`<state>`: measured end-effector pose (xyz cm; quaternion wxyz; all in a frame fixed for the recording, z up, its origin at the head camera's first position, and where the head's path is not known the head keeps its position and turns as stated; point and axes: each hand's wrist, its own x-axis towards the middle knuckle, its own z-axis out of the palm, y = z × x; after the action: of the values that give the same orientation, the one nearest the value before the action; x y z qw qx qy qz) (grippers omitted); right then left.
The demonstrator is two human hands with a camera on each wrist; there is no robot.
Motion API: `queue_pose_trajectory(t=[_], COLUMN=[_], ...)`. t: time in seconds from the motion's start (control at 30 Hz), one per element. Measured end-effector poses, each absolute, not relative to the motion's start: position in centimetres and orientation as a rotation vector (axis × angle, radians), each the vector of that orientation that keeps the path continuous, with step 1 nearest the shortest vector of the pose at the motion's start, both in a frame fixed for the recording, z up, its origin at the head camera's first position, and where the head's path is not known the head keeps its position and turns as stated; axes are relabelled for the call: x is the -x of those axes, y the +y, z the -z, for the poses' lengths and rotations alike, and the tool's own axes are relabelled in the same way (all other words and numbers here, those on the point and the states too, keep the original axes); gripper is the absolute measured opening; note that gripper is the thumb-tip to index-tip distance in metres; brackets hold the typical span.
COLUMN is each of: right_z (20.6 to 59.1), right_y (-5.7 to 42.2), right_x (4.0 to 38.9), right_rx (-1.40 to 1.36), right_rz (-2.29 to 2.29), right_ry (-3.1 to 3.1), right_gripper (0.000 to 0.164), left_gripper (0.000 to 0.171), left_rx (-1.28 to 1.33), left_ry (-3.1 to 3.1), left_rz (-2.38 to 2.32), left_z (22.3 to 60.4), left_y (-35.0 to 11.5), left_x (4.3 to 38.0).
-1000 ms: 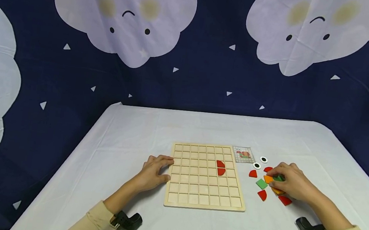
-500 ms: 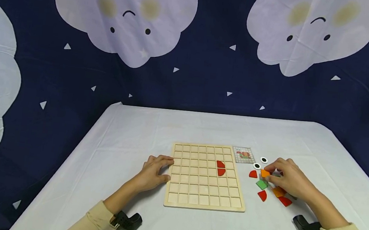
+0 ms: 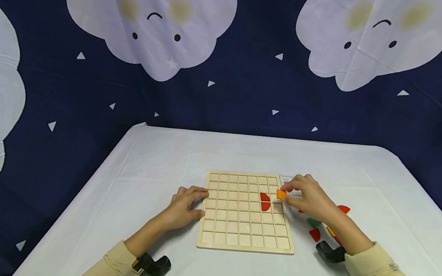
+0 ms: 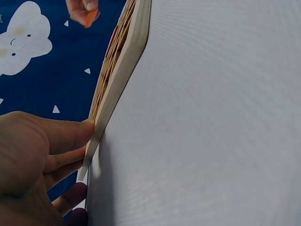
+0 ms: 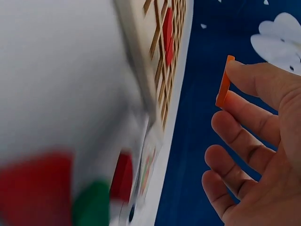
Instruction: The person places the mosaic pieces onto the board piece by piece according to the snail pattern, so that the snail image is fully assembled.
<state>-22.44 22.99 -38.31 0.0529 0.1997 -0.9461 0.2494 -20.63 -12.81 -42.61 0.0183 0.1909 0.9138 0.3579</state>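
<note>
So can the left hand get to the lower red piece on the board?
Probably yes: the left hand touches the left edge of the wooden grid board, and nothing lies between that hand and the lower red quarter-circle piece. The right hand, pinching an orange tile, is on the piece's other side.

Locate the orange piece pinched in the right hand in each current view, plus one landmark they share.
Head: orange piece, right of centre, overlapping the right rim of the grid board.
Left wrist: orange piece, near the top, left of centre.
Right wrist: orange piece, right of centre, upper half.
Landmark: the grid board, partly shown in both wrist views.
</note>
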Motion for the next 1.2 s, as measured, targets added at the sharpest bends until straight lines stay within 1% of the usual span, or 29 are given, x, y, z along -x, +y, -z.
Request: queue_pose_trajectory(t=[0.3, 0.53, 0.7, 1.2], right_z=[38.5, 39.1, 39.1, 39.7], right_y=[19.2, 17.5, 16.8, 16.7], right_x=[23.7, 24.1, 24.6, 25.4], right_rx=[-0.699, -0.708, -0.742, -0.764], right_rz=[-0.793, -0.672, -0.637, -0.577], right_ry=[-2.872, -2.883, -2.909, -2.993], right_gripper=[0.021, 0.02, 0.018, 0.019], left_gripper=[0.047, 0.047, 0.047, 0.047], left_rx=[-0.601, -0.593, -0.59, -0.585], left_ry=[2.841, 2.825, 2.816, 2.82], left_rz=[-1.122, -1.134, -1.147, -1.136], left_z=[42.7, 42.6, 42.6, 42.5], left_y=[-12.7, -12.7, -12.7, -12.6], left_x=[20.6, 20.5, 20.4, 20.5])
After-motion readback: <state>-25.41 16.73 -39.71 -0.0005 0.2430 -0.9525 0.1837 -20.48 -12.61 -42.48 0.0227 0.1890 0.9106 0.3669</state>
